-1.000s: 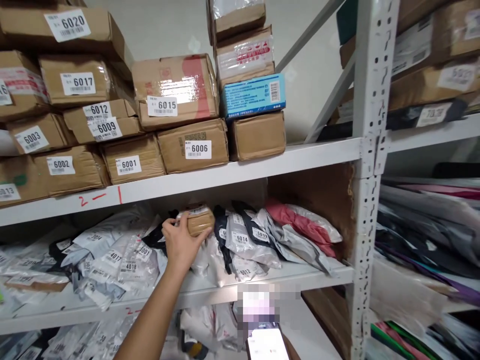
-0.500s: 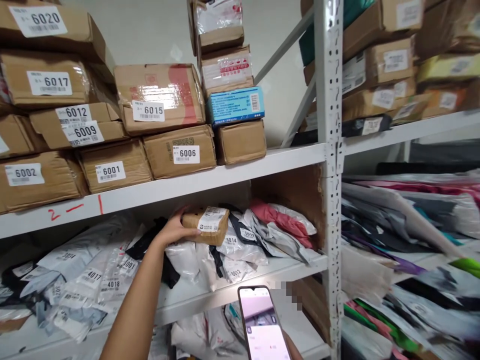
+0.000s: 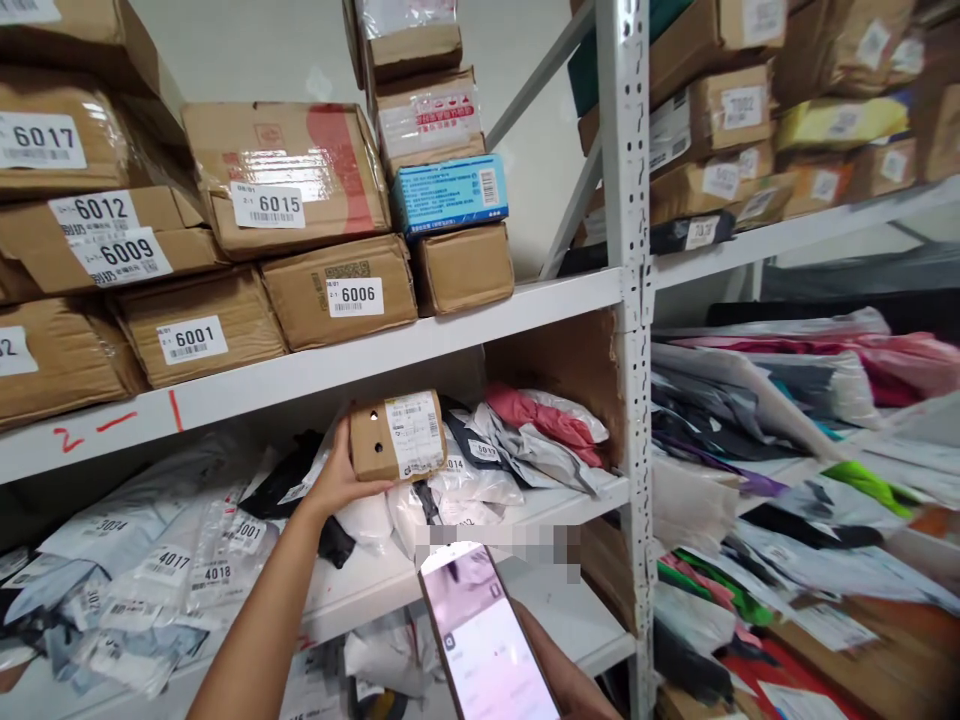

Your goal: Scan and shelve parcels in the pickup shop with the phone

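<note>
My left hand [image 3: 337, 485] grips a small brown cardboard box [image 3: 364, 440] by its left end, fingers behind it and thumb underneath. Its broad face, with a white shipping label [image 3: 416, 435] and two dark holes, is turned towards me. Below and to the right, my right hand [image 3: 559, 665] is wrapped round a smartphone [image 3: 487, 640] with a lit screen; most of those fingers are hidden. A camera picture fills the top of the screen. Behind the box lie white and dark plastic mailers [image 3: 487, 485] on the middle shelf.
The upper shelf [image 3: 450, 325] carries stacked, numbered cardboard boxes [image 3: 341, 300] close above my left hand. Grey mailers [image 3: 142, 550] spread to the left. A perforated white post [image 3: 634, 250] stands at the right, with another rack of parcels [image 3: 739, 105] beyond it.
The box has been tipped upright, bringing its label and holes into view. The phone has moved left and up, nearer the box. My view has swung slightly right.
</note>
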`<action>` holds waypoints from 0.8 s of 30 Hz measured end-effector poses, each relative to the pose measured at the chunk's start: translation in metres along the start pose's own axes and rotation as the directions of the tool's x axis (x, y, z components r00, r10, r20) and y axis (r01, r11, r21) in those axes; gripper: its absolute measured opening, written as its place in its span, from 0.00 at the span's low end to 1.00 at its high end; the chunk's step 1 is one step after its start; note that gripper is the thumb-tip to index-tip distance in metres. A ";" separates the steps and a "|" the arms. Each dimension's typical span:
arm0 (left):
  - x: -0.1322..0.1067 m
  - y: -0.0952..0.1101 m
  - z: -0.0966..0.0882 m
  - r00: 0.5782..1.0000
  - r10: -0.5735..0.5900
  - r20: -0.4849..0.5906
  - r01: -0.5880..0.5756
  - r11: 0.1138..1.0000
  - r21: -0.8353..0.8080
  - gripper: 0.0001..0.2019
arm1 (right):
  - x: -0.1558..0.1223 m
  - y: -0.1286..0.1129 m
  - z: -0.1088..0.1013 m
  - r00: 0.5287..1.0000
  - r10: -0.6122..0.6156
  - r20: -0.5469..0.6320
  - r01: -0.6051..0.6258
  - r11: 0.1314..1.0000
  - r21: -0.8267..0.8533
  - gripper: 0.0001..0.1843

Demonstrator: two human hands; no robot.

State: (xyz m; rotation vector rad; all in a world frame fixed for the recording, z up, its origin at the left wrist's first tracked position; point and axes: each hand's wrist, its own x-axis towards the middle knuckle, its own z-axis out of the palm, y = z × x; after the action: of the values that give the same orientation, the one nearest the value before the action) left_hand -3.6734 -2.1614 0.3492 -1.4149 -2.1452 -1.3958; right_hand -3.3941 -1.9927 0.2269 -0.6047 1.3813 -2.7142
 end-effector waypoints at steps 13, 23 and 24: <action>-0.012 -0.001 0.006 0.959 0.267 -0.094 -0.224 0.919 0.325 0.62 | 0.052 -0.054 0.066 0.995 -0.101 -0.007 0.100 0.994 -0.049 0.36; -0.012 -0.004 0.007 0.962 0.254 -0.103 -0.209 0.923 0.323 0.62 | 0.049 -0.060 0.066 0.993 -0.117 0.019 0.118 0.992 -0.054 0.35; -0.012 -0.005 0.007 0.962 0.251 -0.108 -0.205 0.925 0.321 0.62 | 0.048 -0.061 0.067 0.993 -0.115 0.032 0.117 0.991 -0.060 0.35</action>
State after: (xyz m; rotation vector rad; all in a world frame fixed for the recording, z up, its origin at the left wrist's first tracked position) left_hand -3.6690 -2.1638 0.3350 -1.3437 -1.9293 -0.9966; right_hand -3.4061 -2.0171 0.3261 -0.7482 1.4731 -2.7475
